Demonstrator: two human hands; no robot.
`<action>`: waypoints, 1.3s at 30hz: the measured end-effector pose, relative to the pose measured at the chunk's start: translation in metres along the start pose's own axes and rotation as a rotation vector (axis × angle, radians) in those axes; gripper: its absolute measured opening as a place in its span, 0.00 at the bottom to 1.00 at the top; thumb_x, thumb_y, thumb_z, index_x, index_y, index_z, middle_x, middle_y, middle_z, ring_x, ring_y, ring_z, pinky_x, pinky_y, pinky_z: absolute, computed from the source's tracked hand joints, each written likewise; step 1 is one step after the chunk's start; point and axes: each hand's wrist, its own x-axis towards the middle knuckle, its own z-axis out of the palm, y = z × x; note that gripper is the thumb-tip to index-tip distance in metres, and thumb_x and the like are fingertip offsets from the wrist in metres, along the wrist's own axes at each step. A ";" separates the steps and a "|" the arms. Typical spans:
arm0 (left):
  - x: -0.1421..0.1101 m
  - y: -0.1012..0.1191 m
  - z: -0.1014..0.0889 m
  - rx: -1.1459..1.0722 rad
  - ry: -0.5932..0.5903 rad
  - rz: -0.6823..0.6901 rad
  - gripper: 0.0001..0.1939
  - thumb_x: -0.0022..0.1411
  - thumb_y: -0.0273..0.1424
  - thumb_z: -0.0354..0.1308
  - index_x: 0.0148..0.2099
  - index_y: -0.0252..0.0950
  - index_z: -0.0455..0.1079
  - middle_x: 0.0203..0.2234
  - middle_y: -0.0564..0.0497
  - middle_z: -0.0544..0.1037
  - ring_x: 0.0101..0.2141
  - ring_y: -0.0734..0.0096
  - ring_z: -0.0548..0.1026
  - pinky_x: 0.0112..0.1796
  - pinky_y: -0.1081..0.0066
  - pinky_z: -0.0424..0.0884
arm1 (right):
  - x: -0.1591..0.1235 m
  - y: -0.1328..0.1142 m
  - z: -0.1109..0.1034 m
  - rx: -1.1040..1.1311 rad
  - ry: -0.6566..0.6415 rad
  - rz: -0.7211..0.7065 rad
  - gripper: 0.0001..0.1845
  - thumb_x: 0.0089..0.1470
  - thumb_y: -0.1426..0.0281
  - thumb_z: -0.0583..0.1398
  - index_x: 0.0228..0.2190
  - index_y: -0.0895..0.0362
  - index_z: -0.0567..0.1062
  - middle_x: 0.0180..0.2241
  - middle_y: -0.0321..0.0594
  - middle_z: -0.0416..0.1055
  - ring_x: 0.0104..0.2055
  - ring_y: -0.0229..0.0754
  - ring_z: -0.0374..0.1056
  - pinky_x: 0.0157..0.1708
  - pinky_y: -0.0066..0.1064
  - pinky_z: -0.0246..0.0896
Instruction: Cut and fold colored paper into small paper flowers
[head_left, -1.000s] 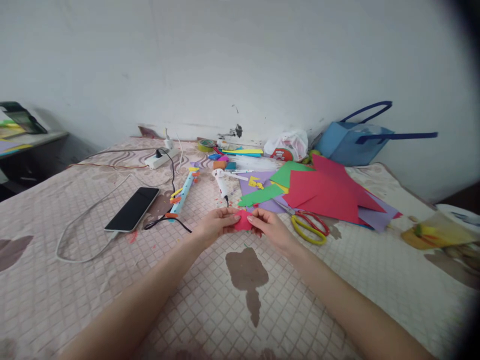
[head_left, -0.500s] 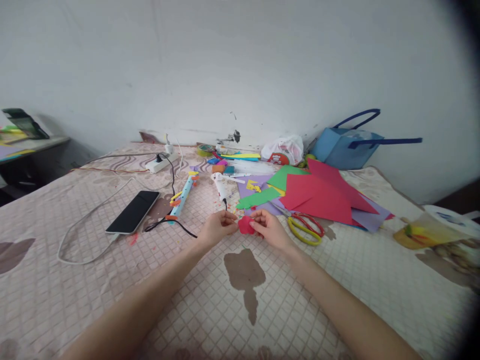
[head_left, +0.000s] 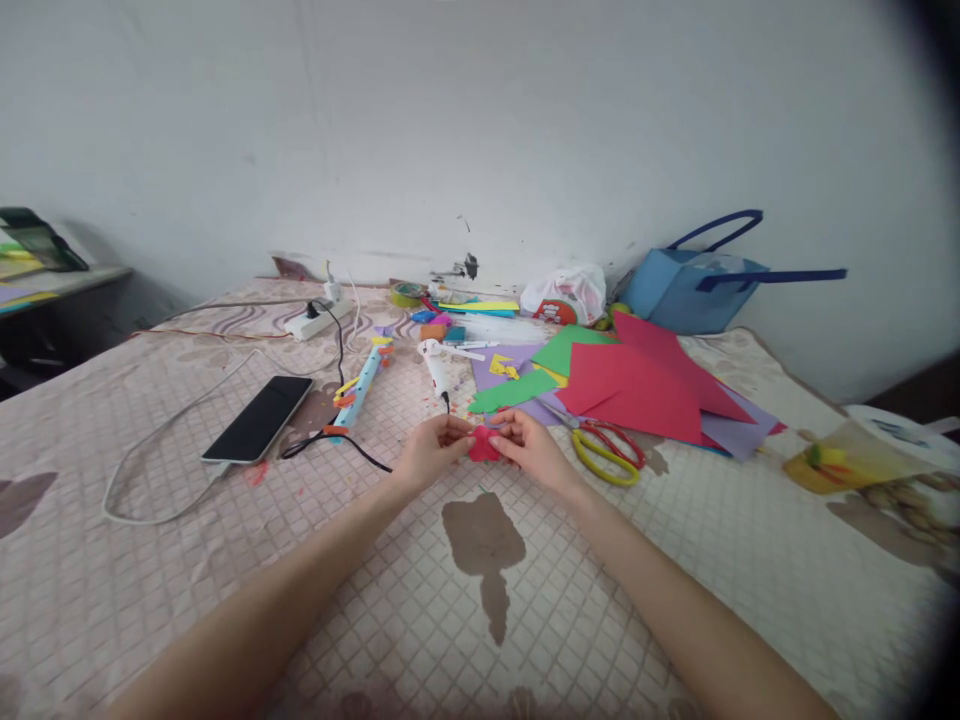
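Note:
A small red paper flower (head_left: 484, 446) with a scalloped edge is held between my two hands, just above the patterned tablecloth. My left hand (head_left: 431, 452) pinches its left side with thumb and fingers. On the opposite side, my right hand (head_left: 534, 455) grips the flower between thumb and fingertips. Beyond my hands lies a white glue gun (head_left: 435, 370) with a black cord. Right of my right hand are scissors (head_left: 606, 458) with yellow and red handles. A light-blue strip (head_left: 364, 388) decorated with orange and yellow pieces lies to the left.
Red paper sheets (head_left: 637, 390), green paper (head_left: 514, 392) and purple paper cover the back right. A phone (head_left: 259, 420) on a white cable lies left, before a power strip (head_left: 319, 320). A blue bag (head_left: 686, 292) stands by the wall; a plastic tub (head_left: 855, 462) is far right.
My left fingers have closed in on the flower's left edge, where a small gap showed before. The flower's petals look more bent in. The view has shifted slightly.

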 end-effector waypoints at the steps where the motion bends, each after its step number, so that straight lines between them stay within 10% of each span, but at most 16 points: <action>1: 0.000 0.000 0.000 -0.032 -0.011 -0.022 0.14 0.47 0.35 0.64 0.35 0.31 0.70 0.24 0.51 0.75 0.23 0.76 0.71 0.22 0.77 0.65 | -0.002 -0.001 0.001 0.028 -0.007 0.015 0.14 0.47 0.65 0.60 0.36 0.56 0.66 0.25 0.32 0.67 0.20 0.33 0.61 0.17 0.25 0.52; 39: 0.003 0.016 -0.015 -0.005 0.147 -0.033 0.12 0.51 0.36 0.61 0.34 0.32 0.70 0.32 0.47 0.78 0.29 0.73 0.75 0.27 0.76 0.69 | 0.019 0.018 -0.013 -0.108 0.133 -0.086 0.13 0.45 0.64 0.61 0.33 0.55 0.68 0.23 0.32 0.67 0.22 0.36 0.63 0.22 0.28 0.57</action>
